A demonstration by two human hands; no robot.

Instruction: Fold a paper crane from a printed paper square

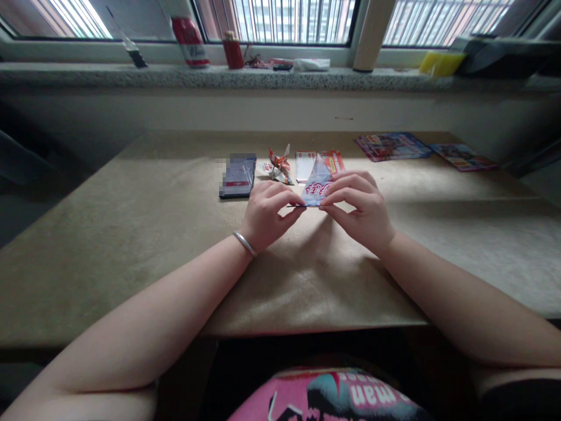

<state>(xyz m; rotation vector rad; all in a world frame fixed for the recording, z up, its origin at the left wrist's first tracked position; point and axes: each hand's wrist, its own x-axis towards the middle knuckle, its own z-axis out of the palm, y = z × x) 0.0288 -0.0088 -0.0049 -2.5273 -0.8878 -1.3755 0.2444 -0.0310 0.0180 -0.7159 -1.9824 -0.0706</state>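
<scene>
Between my two hands is a folded piece of printed paper (316,186), bluish with red-and-white lettering and a pointed top. My left hand (272,206), with a silver bangle at the wrist, pinches its lower left corner between thumb and fingers. On the other side my right hand (362,203) grips the lower right edge, thumb below and fingers spread along the side. Just beyond lie a folded paper figure (279,166) in red and white and a small stack of printed cards (305,165). An orange-red printed paper (333,161) shows partly behind the held piece.
Left of the paper figure lies a phone (239,175) on the table (131,234). Colourful printed leaflets (394,146) are piled at the back right, with another leaflet (464,156) beside them. A red can (190,42), a red lighter-like object (232,51) and a yellow item (442,63) stand on the windowsill.
</scene>
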